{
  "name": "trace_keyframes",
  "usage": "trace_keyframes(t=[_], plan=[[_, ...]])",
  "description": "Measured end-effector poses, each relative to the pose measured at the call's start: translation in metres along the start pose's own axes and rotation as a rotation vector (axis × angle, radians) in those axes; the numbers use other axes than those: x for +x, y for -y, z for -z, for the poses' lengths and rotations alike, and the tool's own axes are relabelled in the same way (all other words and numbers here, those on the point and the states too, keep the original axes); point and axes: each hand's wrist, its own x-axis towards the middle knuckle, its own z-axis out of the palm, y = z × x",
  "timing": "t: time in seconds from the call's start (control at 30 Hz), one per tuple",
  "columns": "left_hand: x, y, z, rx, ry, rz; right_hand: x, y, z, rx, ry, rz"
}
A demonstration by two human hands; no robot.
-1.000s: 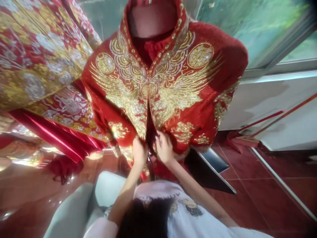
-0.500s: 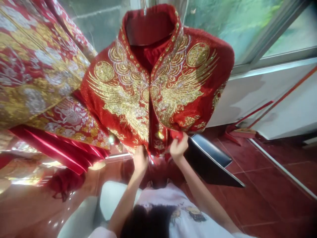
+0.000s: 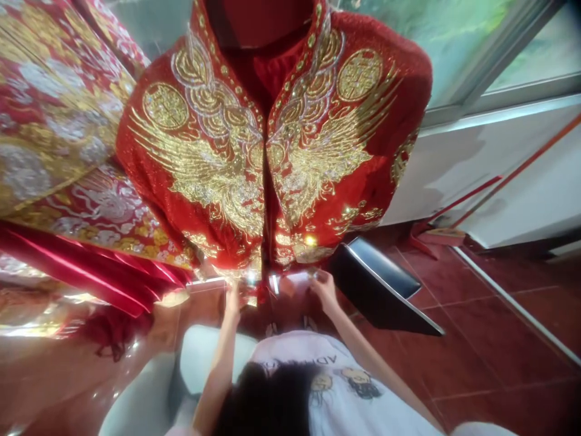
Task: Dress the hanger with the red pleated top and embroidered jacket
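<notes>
A red jacket [image 3: 218, 157] with gold and silver winged embroidery hangs in front of me, its front edges meeting down the middle. My left hand [image 3: 233, 299] pinches the bottom hem just left of the front opening. My right hand [image 3: 323, 286] grips the hem on the right side, fingers curled at the edge. Both arms reach up from my white printed shirt [image 3: 327, 387]. The jacket's collar is cut off by the top of the view.
More red and gold embroidered garments [image 3: 49, 115] and a red satin fold [image 3: 91, 272] hang at the left. A dark flat panel [image 3: 385, 290] leans below the jacket on the right. Red long-handled tools [image 3: 476, 203] lean on the white wall. The floor is red tile [image 3: 490, 339].
The jacket has been drawn closer and its front edges pulled together. Both hands have dropped from the open front to the bottom hem, and the right hand has let the lifted flap fall.
</notes>
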Motion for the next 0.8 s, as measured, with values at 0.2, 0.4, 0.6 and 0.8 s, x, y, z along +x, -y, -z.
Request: trace_keyframes(t=[0.2,0.4,0.6,0.8], plan=[[0.007,0.015,0.014,-0.306,0.142,0.167,0.034,0.011,0.018,0.237,0.059,-0.176],[-0.013,0.019,-0.022,-0.456,0.239,0.128,0.016,0.018,-0.008,0.288,0.099,-0.245],[-0.021,0.012,-0.057,-0.419,0.146,0.090,-0.014,0.021,-0.028,0.292,0.077,-0.216],[-0.032,0.001,-0.077,-0.339,0.141,0.046,-0.028,0.034,-0.047,0.335,0.047,-0.222]])
